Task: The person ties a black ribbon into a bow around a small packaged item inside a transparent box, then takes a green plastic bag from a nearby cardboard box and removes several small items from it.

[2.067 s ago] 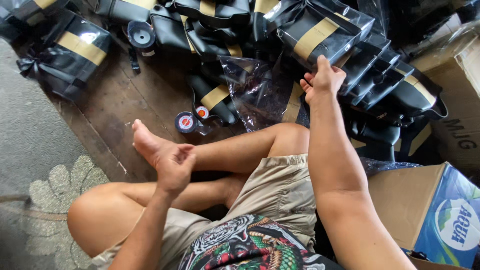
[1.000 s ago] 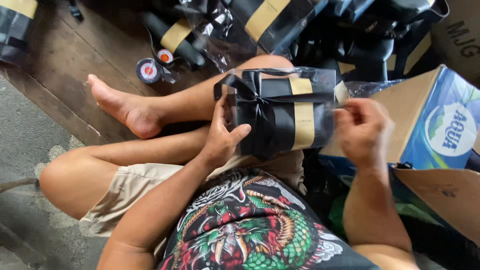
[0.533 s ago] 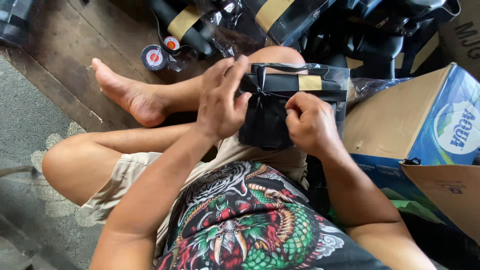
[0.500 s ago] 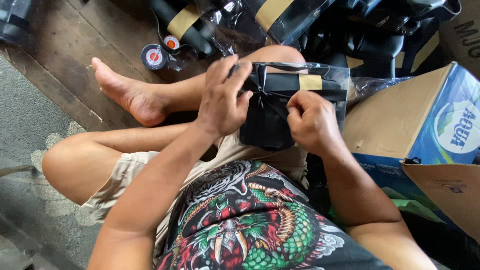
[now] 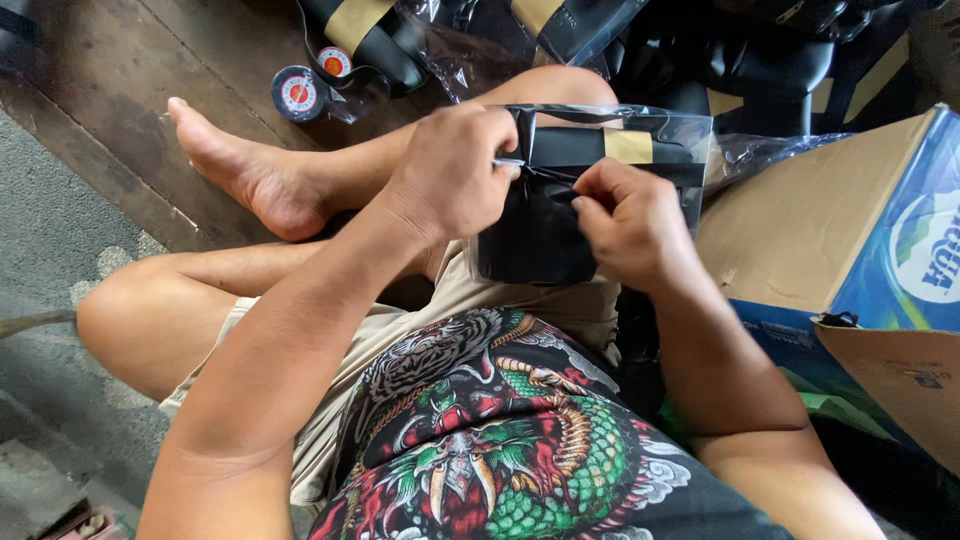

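A black gift box (image 5: 545, 225) with a gold band and a black ribbon, wrapped in clear plastic, rests on my lap against my raised knee. My left hand (image 5: 455, 170) grips its upper left edge, fingers curled over the plastic. My right hand (image 5: 630, 225) pinches the ribbon and plastic at the middle of the box's front. Both hands touch the box and nearly meet at its centre.
More black boxes with gold bands (image 5: 385, 35) in plastic lie piled on the wooden floor ahead. Two tape rolls (image 5: 297, 93) sit by my bare foot (image 5: 240, 170). An open cardboard carton (image 5: 850, 230) stands at my right.
I took a box from the pile, brought it onto my lap, and both hands closed on it. Since half a second ago the fingers shifted toward the ribbon at its centre.
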